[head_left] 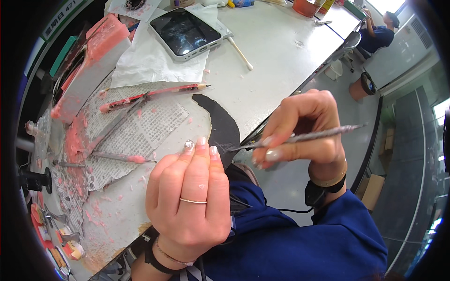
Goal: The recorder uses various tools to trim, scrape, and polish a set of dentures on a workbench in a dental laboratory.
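Observation:
A black, crescent-shaped sheet (220, 117) with a pale torn-looking edge lies by the table's edge. My left hand (190, 192) is closed, its fingers pressed together on the lower part of this sheet; the thumb and whatever lies under the palm are hidden. Pale scratch marks show on the sheet beside the fingertips. Between thumb and fingers, my right hand (304, 131) pinches a slim metal carving tool (323, 133), held nearly level. Its thin front end reaches left to the scratched area of the black sheet; whether it touches cannot be made out.
Printed paper (150, 122) with pink wax crumbs carries a pencil (173, 90), a metal knife (115, 122) and a wax-smeared tool (122, 158). A phone (185, 33) rests on tissue (150, 61) near a cotton swab (241, 54). Another person (377, 37) sits far right.

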The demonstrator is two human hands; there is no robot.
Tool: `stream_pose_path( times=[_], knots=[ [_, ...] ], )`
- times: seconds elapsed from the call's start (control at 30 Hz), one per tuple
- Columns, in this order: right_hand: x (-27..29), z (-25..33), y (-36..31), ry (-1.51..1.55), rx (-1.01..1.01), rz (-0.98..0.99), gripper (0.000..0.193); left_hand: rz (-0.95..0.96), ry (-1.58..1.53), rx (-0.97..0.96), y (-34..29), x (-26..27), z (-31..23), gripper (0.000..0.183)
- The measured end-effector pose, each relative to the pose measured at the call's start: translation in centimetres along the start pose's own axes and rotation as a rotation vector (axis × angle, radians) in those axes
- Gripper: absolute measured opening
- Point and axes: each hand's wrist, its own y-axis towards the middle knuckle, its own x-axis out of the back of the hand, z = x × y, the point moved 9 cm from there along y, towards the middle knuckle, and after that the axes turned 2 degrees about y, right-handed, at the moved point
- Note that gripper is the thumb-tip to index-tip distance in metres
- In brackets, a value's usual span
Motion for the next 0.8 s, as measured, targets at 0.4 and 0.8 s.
stream_pose_path(
  times=[0.4,0.8],
  knots=[
    [0.4,-0.2,0.3,0.074,-0.153,-0.102,0.012,0.007,-0.004,-0.006,0.1,0.0,-0.1,0.006],
    [0.5,0.0,0.2,0.049,-0.143,-0.108,0.012,-0.010,0.007,0.002,0.3,0.2,-0.1,0.008]
  ],
)
